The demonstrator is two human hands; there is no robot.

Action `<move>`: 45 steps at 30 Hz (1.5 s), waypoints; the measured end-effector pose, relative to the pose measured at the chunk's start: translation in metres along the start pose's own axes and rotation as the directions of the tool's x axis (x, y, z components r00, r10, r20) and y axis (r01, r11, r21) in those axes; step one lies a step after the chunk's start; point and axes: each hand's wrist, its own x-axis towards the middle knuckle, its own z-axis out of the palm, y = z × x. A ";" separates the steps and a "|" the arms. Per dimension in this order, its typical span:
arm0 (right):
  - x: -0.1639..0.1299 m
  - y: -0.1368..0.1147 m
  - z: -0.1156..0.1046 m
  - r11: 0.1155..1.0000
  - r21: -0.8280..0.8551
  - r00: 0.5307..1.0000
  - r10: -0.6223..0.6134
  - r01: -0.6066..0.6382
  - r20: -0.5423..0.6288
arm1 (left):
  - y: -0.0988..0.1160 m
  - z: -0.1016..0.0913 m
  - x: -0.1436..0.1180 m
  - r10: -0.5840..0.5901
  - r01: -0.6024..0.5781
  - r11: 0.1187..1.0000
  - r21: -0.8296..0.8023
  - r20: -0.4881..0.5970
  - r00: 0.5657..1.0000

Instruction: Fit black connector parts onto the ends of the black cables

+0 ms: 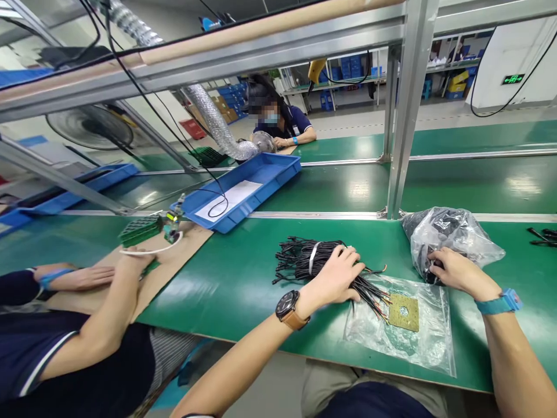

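Note:
A bundle of black cables (300, 261), tied with a white band, lies on the green bench in front of me. My left hand (342, 273) is closed over its right part, where bared orange and red wire ends fan out. To the right stands a clear plastic bag (452, 232) with dark contents. My right hand (448, 267) has its fingers curled at the bag's lower front, gripping the plastic or something black in it; which one I cannot tell. Between my hands, a yellowish square pad (404, 312) with a round hole lies on a flat clear plastic bag (418, 351).
At left, a co-worker's hands (139, 261) work over a brown cardboard sheet (172, 273) beside a green tray (140, 230). A blue tray (278, 165) with paper lies farther back. A metal post (398, 133) rises behind the bench. More black cables (543, 237) lie far right.

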 end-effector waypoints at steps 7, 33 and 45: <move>0.002 -0.003 -0.001 0.999 0.035 1.000 0.030 -0.030 0.008 | -0.004 -0.019 -0.032 0.125 -0.125 0.972 -0.196 -0.016 0.992; -0.055 -0.047 -0.017 0.953 0.301 0.928 0.073 0.043 -0.366 | 0.021 0.057 -0.010 -0.126 -0.021 0.895 -0.445 -0.298 0.946; -0.083 -0.102 0.055 0.988 0.157 0.976 0.027 0.008 -0.214 | 0.010 0.073 0.026 -0.243 0.031 0.856 -0.516 -0.349 0.905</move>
